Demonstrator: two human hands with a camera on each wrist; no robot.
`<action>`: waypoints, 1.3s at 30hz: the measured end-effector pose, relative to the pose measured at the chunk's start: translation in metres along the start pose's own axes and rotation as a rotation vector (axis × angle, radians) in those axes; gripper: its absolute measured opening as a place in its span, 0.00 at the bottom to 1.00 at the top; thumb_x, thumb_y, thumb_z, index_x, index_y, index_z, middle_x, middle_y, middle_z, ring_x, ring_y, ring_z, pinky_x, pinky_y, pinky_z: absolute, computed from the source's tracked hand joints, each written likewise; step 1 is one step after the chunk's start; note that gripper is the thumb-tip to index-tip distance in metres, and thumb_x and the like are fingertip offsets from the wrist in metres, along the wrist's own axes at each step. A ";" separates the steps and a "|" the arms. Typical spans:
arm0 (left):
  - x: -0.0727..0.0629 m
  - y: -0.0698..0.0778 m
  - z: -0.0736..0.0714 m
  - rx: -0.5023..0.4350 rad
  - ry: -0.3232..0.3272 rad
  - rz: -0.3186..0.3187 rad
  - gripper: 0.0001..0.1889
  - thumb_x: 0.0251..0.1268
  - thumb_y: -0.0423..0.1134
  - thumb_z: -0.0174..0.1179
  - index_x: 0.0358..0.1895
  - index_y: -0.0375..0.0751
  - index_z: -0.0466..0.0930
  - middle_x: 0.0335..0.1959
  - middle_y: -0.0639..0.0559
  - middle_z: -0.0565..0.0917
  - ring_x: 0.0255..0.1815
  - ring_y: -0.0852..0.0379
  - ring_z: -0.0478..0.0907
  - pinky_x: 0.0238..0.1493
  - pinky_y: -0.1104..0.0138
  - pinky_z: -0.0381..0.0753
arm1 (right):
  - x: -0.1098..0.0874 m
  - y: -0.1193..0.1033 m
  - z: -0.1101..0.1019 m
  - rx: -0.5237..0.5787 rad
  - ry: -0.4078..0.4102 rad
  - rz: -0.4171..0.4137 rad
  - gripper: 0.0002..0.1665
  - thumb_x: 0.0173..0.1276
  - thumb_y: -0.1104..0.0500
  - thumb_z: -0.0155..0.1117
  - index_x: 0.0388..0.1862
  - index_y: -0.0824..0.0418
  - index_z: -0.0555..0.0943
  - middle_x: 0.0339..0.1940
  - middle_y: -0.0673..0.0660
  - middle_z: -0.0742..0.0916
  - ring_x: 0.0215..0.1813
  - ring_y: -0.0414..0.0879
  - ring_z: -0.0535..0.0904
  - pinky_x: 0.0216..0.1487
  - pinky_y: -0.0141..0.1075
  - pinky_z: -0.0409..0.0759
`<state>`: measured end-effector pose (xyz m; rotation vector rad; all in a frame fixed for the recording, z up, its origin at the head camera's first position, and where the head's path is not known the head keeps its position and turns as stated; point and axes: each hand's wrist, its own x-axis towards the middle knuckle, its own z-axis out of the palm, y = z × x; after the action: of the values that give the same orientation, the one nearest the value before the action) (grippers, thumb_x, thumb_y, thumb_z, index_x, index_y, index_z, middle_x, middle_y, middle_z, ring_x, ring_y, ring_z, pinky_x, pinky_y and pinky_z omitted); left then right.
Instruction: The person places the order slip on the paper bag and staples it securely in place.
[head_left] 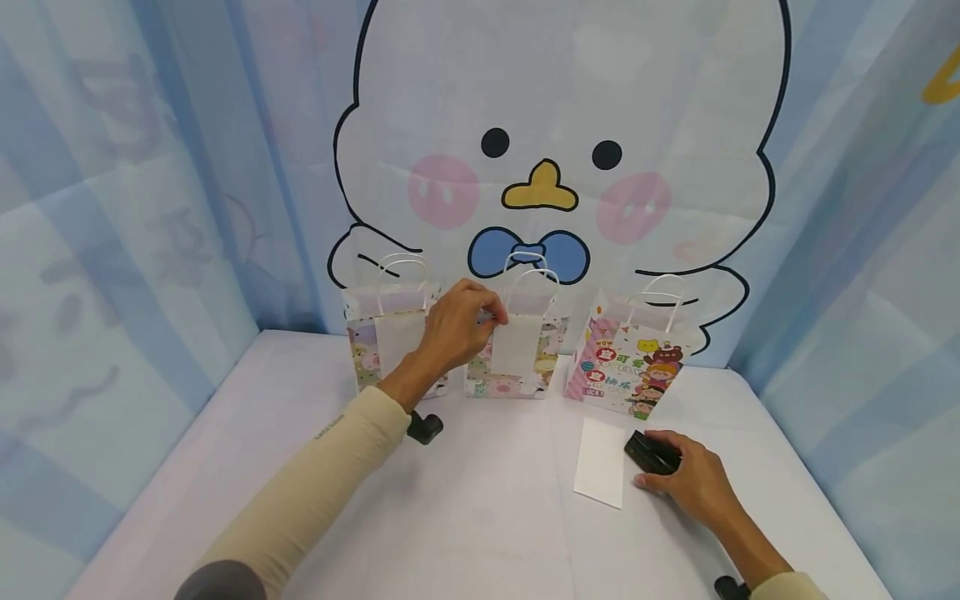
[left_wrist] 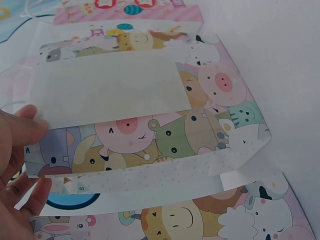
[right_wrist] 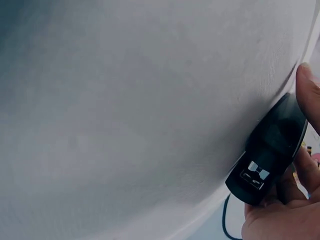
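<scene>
My left hand (head_left: 467, 327) pinches the top edge of the middle paper bag (left_wrist: 172, 142), where a white card (left_wrist: 112, 92) lies flat against its animal-print front. In the left wrist view the thumb presses at the card's edge, and the other fingers are partly behind the bag. On the right, my right hand (head_left: 697, 479) holds a black stapler (head_left: 651, 454) on the table, thumb on one side and fingers on the other. In the right wrist view the stapler (right_wrist: 270, 152) shows a small white label. Beside it lies another white card (head_left: 600, 462).
A left paper bag (head_left: 367, 354), also with a white panel on its front, stands partly behind my left forearm. At the right stands a pink-striped bag (head_left: 630, 362) with cartoon figures. All have white handles. A printed curtain (head_left: 555, 83) hangs behind the white table (head_left: 480, 500).
</scene>
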<state>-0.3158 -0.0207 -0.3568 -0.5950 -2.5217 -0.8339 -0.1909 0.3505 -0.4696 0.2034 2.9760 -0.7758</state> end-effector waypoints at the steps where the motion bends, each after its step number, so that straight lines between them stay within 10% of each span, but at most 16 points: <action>1: 0.000 0.000 0.000 0.001 -0.001 -0.001 0.04 0.70 0.35 0.71 0.38 0.51 0.91 0.50 0.53 0.89 0.62 0.53 0.78 0.63 0.57 0.84 | 0.000 0.000 0.000 -0.007 0.002 0.001 0.55 0.54 0.46 0.88 0.77 0.61 0.73 0.76 0.77 0.74 0.73 0.76 0.70 0.72 0.72 0.69; 16: 0.000 0.000 0.000 0.008 -0.009 0.013 0.04 0.71 0.36 0.70 0.38 0.52 0.91 0.49 0.54 0.89 0.62 0.54 0.79 0.60 0.59 0.85 | 0.000 -0.006 -0.001 -0.057 0.033 -0.056 0.50 0.56 0.47 0.87 0.72 0.65 0.74 0.71 0.76 0.78 0.69 0.72 0.75 0.70 0.71 0.72; 39: -0.001 0.000 -0.001 0.004 0.004 0.017 0.04 0.70 0.35 0.71 0.38 0.51 0.91 0.49 0.55 0.89 0.61 0.54 0.79 0.60 0.59 0.85 | 0.003 -0.085 0.002 0.148 0.121 -0.240 0.43 0.64 0.54 0.82 0.73 0.58 0.69 0.62 0.68 0.86 0.63 0.64 0.82 0.66 0.62 0.81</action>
<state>-0.3152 -0.0217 -0.3569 -0.6122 -2.5111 -0.8229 -0.2064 0.2764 -0.4303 -0.1082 3.0949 -1.0468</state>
